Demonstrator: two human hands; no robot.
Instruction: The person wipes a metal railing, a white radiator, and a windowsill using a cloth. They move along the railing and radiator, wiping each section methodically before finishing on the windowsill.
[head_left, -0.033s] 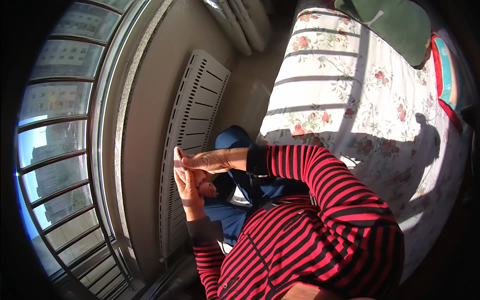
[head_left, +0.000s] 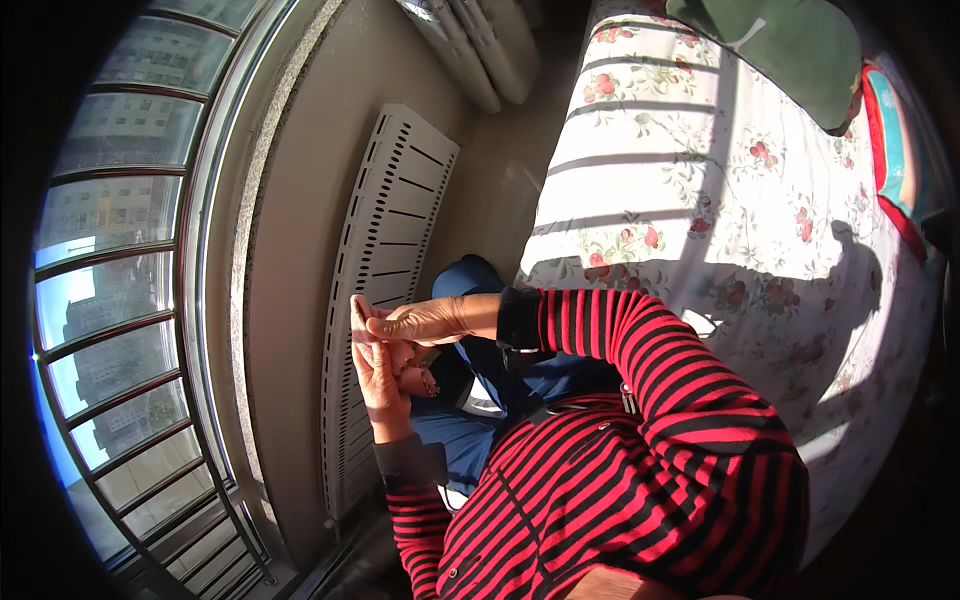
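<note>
Pointing leftward, right hand (head_left: 430, 320) touches left hand (head_left: 379, 388).

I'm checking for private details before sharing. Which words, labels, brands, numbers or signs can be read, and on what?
None can be read.
The sheet shows flowers, the shirt stripes.
The pale mark on the pillow forms no word.
Anything between the left hand and right hand is too small to read.

Left hand (head_left: 378, 388) and right hand (head_left: 432, 320) hold a pink item (head_left: 418, 381) near a radiator (head_left: 392, 225).

Green cushion (head_left: 785, 62) on floral-covered bed (head_left: 725, 150)
</note>
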